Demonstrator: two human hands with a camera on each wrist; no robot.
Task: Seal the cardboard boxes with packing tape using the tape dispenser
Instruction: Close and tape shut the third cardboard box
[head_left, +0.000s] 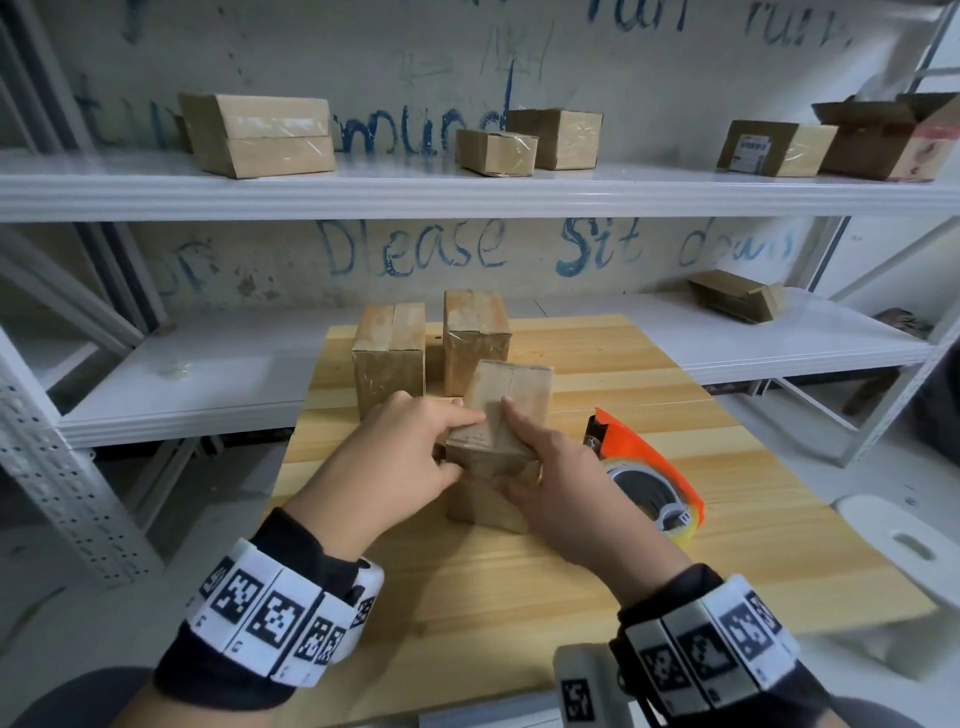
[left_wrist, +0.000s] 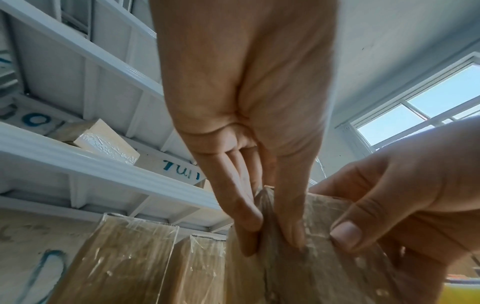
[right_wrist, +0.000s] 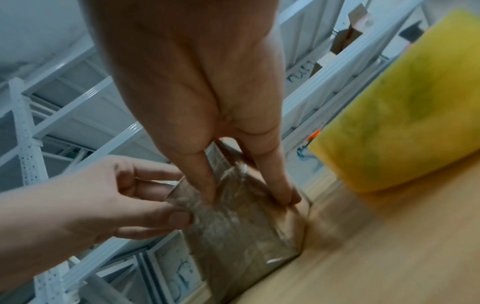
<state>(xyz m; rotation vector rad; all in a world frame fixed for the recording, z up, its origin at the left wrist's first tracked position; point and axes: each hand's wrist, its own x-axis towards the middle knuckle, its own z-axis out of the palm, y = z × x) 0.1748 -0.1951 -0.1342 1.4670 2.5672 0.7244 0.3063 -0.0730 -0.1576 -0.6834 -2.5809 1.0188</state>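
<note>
A small cardboard box (head_left: 511, 387), glossy with clear tape, stands tilted on the wooden table (head_left: 753, 545). My left hand (head_left: 465, 444) pinches its left upper edge between thumb and fingers. In the left wrist view the left hand (left_wrist: 269, 230) clamps that edge of the box (left_wrist: 324, 267). My right hand (head_left: 519, 441) grips the right side, thumb on the top face. The right wrist view shows the right hand (right_wrist: 245, 193) straddling the box (right_wrist: 246, 230). The orange tape dispenser (head_left: 644, 457) with its tape roll (right_wrist: 402, 113) lies on the table just right of my right hand, untouched.
Two taped boxes (head_left: 389, 358) (head_left: 475, 338) stand side by side behind the held one. White metal shelving (head_left: 467, 192) behind the table carries several more boxes. A white stool (head_left: 904, 551) stands off the table's right edge.
</note>
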